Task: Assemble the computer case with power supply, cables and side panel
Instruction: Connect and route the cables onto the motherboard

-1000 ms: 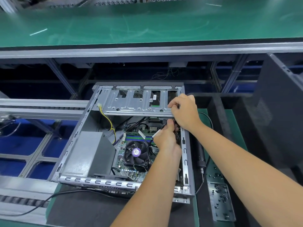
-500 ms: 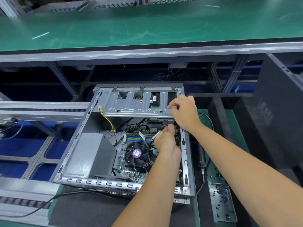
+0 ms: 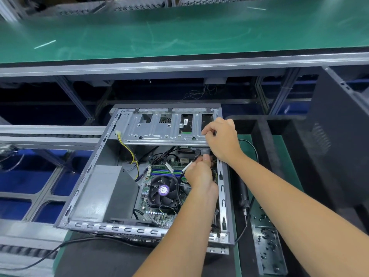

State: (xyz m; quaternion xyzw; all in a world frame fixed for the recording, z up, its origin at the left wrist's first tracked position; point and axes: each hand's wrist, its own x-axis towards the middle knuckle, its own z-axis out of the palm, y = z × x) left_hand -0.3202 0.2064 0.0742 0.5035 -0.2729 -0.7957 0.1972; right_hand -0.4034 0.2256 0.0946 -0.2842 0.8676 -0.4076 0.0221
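Case lay open on its side, the power supply seated in its near left corner, well away from both hands. The left hand pinched a black connector between its fingertips, just under the drive bracket. The right hand gripped the bracket's right edge with curled fingers, directly above the connector. A screwdriver lay outside the case wall, right of both hands.

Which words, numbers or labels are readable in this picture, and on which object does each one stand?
No text can be read.
Round purple sticker on the CPU fan: print too blurred to read.
White barcode label seen through a slot in the drive bracket: bars only, characters too small.
Motherboard markings: too small.
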